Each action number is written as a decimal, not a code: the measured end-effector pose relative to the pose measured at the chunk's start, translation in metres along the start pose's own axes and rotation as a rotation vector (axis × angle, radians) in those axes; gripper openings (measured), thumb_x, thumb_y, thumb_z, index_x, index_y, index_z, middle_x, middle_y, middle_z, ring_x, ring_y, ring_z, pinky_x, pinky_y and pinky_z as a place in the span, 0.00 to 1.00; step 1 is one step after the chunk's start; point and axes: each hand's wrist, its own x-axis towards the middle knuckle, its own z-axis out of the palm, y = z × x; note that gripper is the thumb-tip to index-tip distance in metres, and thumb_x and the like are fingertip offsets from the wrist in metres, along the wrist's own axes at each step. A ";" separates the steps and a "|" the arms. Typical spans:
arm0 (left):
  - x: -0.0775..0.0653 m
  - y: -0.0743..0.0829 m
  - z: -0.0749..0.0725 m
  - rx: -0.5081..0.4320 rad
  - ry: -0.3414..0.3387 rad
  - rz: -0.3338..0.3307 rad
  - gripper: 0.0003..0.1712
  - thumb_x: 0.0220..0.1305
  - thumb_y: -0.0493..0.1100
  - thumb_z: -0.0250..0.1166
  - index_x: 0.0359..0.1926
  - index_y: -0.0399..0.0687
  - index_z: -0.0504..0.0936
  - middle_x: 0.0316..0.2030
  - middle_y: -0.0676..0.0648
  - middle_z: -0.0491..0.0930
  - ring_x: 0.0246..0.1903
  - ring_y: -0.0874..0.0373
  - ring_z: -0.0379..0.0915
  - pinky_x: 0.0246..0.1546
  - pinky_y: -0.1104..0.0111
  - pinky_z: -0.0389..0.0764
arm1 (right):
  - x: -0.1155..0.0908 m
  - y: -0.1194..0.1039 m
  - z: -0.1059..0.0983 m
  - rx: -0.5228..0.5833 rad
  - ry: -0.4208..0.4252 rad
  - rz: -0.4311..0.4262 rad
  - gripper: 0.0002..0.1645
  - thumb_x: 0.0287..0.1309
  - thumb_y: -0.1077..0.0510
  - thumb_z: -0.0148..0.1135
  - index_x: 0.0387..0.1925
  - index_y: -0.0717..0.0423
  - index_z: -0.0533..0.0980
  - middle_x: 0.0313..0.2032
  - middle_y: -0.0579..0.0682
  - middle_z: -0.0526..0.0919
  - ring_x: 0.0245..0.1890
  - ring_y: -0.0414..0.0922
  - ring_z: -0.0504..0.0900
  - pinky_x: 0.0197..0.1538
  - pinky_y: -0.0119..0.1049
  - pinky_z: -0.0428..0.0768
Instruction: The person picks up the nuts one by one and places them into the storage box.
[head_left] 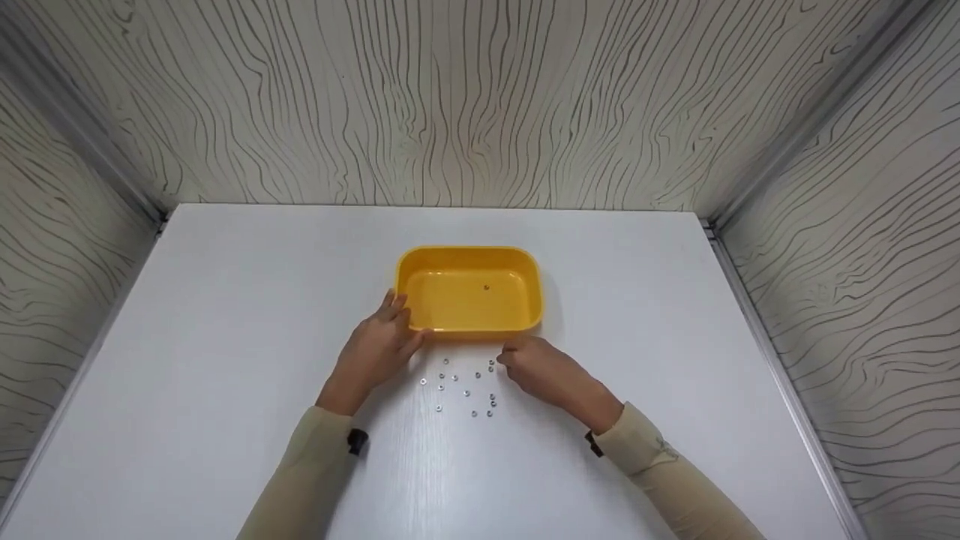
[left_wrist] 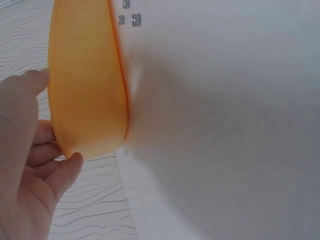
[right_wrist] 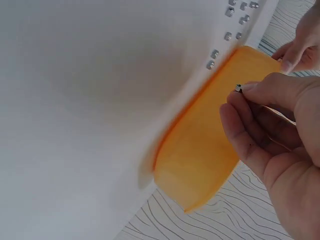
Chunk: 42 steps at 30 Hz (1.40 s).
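A yellow plastic bin [head_left: 469,331] stands on the white table, with one small metal nut [head_left: 486,287] lying inside. My left hand [head_left: 377,346] holds the bin's near left corner; in the left wrist view its thumb and fingers [left_wrist: 67,172] sit around the rim. Just in front of the bin's near right side is my right hand [head_left: 546,369]. Between its thumb and index fingertip it pinches a single nut [right_wrist: 238,88], shown in the right wrist view. Several more nuts [head_left: 466,393] lie scattered on the table between the two hands.
The white table [head_left: 247,300] reaches back to a wall [head_left: 450,105] with a wood-grain pattern. Similar panels flank it left and right, and metal rails [head_left: 787,405] run along the side edges. Dark bands [head_left: 358,441] circle both wrists.
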 end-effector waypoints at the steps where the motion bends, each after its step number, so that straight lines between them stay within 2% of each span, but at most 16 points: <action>1: 0.000 0.000 0.000 -0.002 -0.001 -0.001 0.25 0.74 0.55 0.66 0.45 0.32 0.83 0.66 0.29 0.78 0.70 0.33 0.73 0.56 0.44 0.87 | 0.000 0.000 -0.002 0.013 0.010 -0.006 0.09 0.63 0.71 0.66 0.37 0.59 0.89 0.33 0.49 0.87 0.31 0.41 0.82 0.36 0.30 0.86; 6: 0.001 0.001 0.000 -0.007 -0.016 -0.016 0.25 0.74 0.55 0.66 0.44 0.32 0.83 0.66 0.29 0.78 0.71 0.34 0.72 0.57 0.45 0.86 | 0.000 0.001 -0.013 0.172 0.031 -0.003 0.09 0.60 0.73 0.67 0.37 0.60 0.88 0.32 0.51 0.88 0.32 0.42 0.81 0.37 0.32 0.84; 12: 0.001 0.002 0.001 -0.016 -0.024 -0.030 0.24 0.74 0.55 0.66 0.44 0.33 0.83 0.66 0.30 0.78 0.72 0.33 0.71 0.58 0.44 0.86 | 0.002 0.002 -0.028 0.323 0.029 0.022 0.11 0.60 0.73 0.67 0.40 0.60 0.89 0.37 0.54 0.91 0.36 0.44 0.86 0.41 0.34 0.88; 16: 0.001 0.003 0.001 -0.017 -0.037 -0.047 0.24 0.74 0.55 0.66 0.44 0.33 0.84 0.67 0.30 0.77 0.72 0.34 0.71 0.58 0.44 0.85 | 0.004 0.002 -0.040 0.369 0.027 0.052 0.11 0.62 0.70 0.69 0.43 0.58 0.90 0.40 0.52 0.92 0.39 0.45 0.88 0.45 0.36 0.90; 25: 0.001 0.002 0.002 -0.021 -0.014 -0.026 0.22 0.74 0.54 0.66 0.43 0.35 0.83 0.67 0.30 0.78 0.72 0.33 0.71 0.58 0.45 0.86 | 0.013 0.008 -0.062 0.384 0.070 0.115 0.11 0.63 0.69 0.70 0.45 0.57 0.90 0.42 0.52 0.93 0.41 0.45 0.89 0.50 0.38 0.91; 28: 0.000 0.001 0.002 -0.032 -0.025 -0.044 0.22 0.75 0.55 0.65 0.44 0.36 0.83 0.68 0.31 0.77 0.73 0.34 0.70 0.59 0.44 0.85 | 0.018 0.012 -0.065 0.417 0.099 0.125 0.10 0.63 0.68 0.70 0.45 0.58 0.90 0.43 0.53 0.93 0.42 0.46 0.90 0.51 0.38 0.91; 34: 0.000 0.000 0.004 -0.002 -0.001 -0.022 0.24 0.72 0.54 0.68 0.43 0.34 0.84 0.66 0.30 0.79 0.71 0.34 0.72 0.58 0.47 0.86 | 0.026 0.023 -0.066 0.509 0.208 0.124 0.10 0.65 0.69 0.68 0.44 0.60 0.90 0.41 0.53 0.93 0.40 0.46 0.90 0.47 0.38 0.91; 38: 0.000 0.000 0.004 0.011 -0.015 -0.032 0.25 0.73 0.55 0.67 0.45 0.33 0.84 0.66 0.31 0.79 0.72 0.34 0.71 0.60 0.47 0.85 | 0.034 0.030 -0.064 0.592 0.260 0.185 0.09 0.66 0.65 0.69 0.45 0.57 0.90 0.42 0.51 0.93 0.39 0.43 0.89 0.46 0.33 0.90; 42: 0.000 0.000 0.003 0.005 -0.017 -0.038 0.26 0.74 0.55 0.66 0.47 0.31 0.84 0.67 0.30 0.78 0.72 0.34 0.71 0.60 0.46 0.85 | 0.041 0.038 -0.062 0.723 0.282 0.278 0.09 0.67 0.61 0.70 0.47 0.57 0.90 0.43 0.51 0.93 0.39 0.42 0.88 0.45 0.28 0.88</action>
